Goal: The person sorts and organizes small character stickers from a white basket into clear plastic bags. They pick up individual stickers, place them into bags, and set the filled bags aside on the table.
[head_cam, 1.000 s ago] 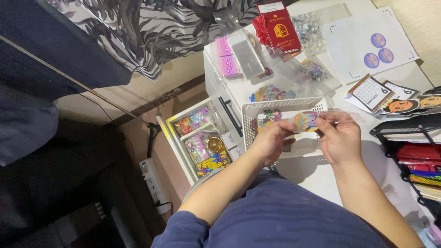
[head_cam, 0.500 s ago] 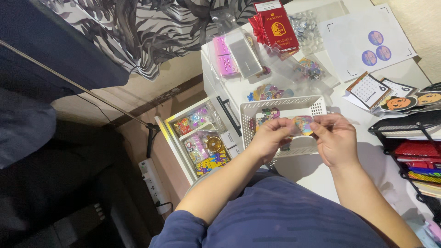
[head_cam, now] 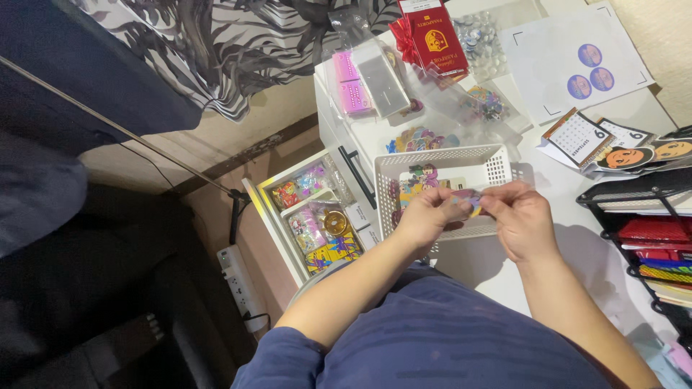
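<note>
Both hands meet over the near edge of a white counter [head_cam: 620, 288], the left hand [head_cam: 425, 216] and the right hand [head_cam: 522, 220] each pinching one end of a small colourful sticker [head_cam: 467, 202] held between them. Its long axis runs roughly left to right, from one set of fingertips to the other, and neither hand sits clearly nearer to it; what is printed on it is too small to make out. The sticker hangs just above the front rim of a white perforated basket [head_cam: 497, 167], which holds more bright cut-outs. Left of the basket, an open drawer [head_cam: 267, 189] shows packets and a round gold item. Right of the hands stands a black rack [head_cam: 627, 194] of red and mixed-colour stock. Farther back lie a loose pile of stickers [head_cam: 418, 139], a small calendar card [head_cam: 577, 137] beside cartoon face cut-outs, pink strips with a clear box [head_cam: 378, 75], red booklets [head_cam: 432, 36] and a white sheet with three purple circles [head_cam: 577, 54]. Compared with a second ago, the hands have dropped slightly toward the basket's near rim, with the grip on the sticker unchanged.
</note>
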